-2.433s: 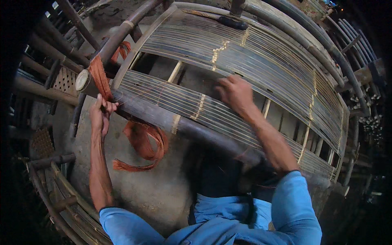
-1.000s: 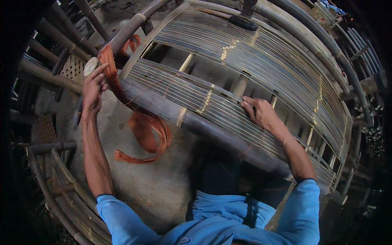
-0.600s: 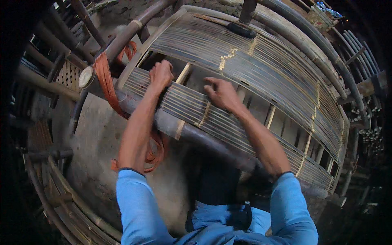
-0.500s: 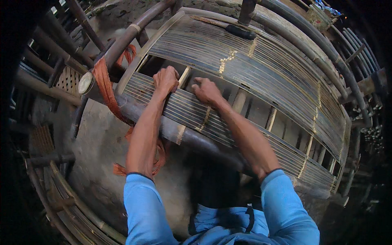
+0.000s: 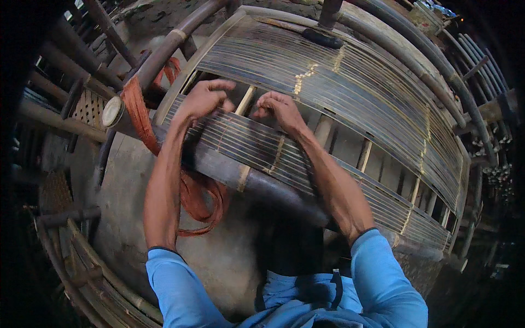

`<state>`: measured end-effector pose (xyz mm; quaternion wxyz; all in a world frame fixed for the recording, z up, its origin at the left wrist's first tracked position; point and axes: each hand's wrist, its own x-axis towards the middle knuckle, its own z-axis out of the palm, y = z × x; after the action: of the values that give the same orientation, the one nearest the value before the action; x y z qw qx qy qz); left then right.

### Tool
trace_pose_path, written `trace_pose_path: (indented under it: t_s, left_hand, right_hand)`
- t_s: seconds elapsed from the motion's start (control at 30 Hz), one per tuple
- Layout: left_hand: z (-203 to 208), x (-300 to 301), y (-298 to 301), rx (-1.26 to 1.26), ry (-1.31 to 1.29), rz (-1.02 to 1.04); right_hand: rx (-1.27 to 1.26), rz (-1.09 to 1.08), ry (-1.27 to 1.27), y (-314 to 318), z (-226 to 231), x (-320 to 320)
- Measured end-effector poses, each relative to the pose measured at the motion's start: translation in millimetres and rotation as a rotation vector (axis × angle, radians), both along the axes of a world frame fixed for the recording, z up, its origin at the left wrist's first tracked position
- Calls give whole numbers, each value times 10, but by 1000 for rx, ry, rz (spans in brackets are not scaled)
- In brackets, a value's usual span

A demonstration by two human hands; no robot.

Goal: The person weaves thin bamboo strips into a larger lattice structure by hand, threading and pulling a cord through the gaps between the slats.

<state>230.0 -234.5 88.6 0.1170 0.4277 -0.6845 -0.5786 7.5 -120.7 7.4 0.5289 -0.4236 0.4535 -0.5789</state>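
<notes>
We place the work on a slatted bamboo bench; the far slats lie side by side from its far edge towards the middle, and we judge that section largely laid; the near slats form a narrower run alongside the thick front rail; between the two runs a long gap extends from near the left edge towards the right edge, with pale crosspieces showing in it; we take this gap as the part left to fill.

The left hand is over the left end of the gap, index finger stretched out, thumb apart from it, no hold visible; the right hand is just beyond the near slats, fingers curled with thumb close to them; a thin strand could be pinched there, but the view is too coarse for us to tell.

An orange fibre band drapes over the rail's left end, its loose coil below the front edge; we note a dark-handled knife lying along the far edge, apart from both hands.
</notes>
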Motion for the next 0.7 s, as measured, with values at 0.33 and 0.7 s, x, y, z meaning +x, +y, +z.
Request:
trace_pose_path:
  t_s: [0.33, 0.7]
  left_hand:
    - [-66, 423, 744, -1442, -29, 38]
    - [-518, 4042, 2658, -544, -916, 916]
  right_hand:
    - [-155, 9, 882, 380, 472, 254]
    - [194, -77, 860, 548, 194, -69]
